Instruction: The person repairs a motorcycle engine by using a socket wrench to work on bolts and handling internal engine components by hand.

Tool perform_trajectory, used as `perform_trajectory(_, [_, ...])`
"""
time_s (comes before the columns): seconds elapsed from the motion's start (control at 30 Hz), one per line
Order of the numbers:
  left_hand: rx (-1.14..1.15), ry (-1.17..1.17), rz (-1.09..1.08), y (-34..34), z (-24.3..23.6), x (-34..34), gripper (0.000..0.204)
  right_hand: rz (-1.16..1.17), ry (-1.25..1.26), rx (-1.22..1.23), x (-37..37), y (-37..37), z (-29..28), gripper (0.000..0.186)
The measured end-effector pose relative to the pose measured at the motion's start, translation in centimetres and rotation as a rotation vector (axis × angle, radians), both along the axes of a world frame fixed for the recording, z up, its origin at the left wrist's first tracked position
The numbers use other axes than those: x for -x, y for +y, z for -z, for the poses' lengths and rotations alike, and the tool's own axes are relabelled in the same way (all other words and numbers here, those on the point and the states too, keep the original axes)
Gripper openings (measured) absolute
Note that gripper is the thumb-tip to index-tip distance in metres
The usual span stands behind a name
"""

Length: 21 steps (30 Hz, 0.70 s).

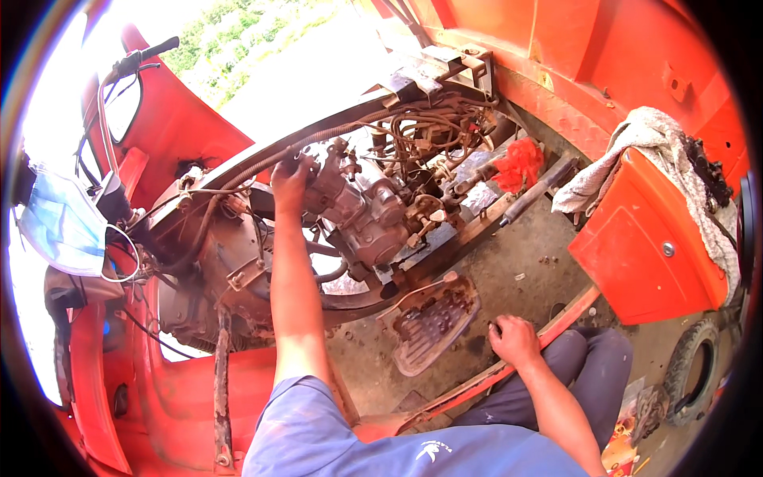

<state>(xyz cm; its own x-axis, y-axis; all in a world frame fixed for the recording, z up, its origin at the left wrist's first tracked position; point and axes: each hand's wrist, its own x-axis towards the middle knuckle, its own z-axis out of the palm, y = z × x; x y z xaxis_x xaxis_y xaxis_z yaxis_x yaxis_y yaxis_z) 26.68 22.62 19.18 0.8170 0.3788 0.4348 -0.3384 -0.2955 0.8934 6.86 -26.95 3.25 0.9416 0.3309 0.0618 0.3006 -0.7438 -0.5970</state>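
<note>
My left hand (pixel 290 179) is raised to the upper left of a dusty engine (pixel 369 222) in an open vehicle frame, fingers curled at a dark part I cannot make out. Hoses and bundled wires (pixel 413 131) run over and behind the engine. My right hand (pixel 513 342) is by a red frame rail (pixel 576 306) over my legs, fingers curled; whether they hold anything is unclear. A grimy ridged footrest plate (pixel 429 326) lies left of that hand, below the engine.
Red body panels (pixel 171 381) surround me. At left, a handlebar (pixel 139 56) and hanging blue mask (pixel 63 222). At right, a red box (pixel 636 254) draped with a rag (pixel 652 135), and a tire (pixel 687 370). A red crumpled item (pixel 520 163) lies behind the engine; greenery (pixel 214 56) shows outside.
</note>
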Motion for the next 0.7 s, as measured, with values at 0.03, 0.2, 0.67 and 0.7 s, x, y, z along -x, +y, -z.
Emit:
perform_trajectory(0.03, [-0.152,-0.022,-0.080,0.5,0.1,-0.5,0.029,-0.008,-0.002,-0.010,0.0,0.1,0.0,0.022])
perform_trajectory(0.2, [0.153,-0.027,0.102,-1.9,-0.5,0.0,0.020,0.008,-0.005,-0.006,0.1,-0.2,0.1,0.021])
perform_trajectory(0.67, [-0.338,-0.025,-0.229,-0.1,0.1,-0.7,0.034,-0.012,-0.023,-0.005,0.1,0.1,0.5,0.022])
perform_trajectory(0.7, [-0.528,-0.060,-0.348,-1.7,-0.1,-1.0,0.033,-0.007,-0.015,0.009,0.0,-0.1,0.5,0.022])
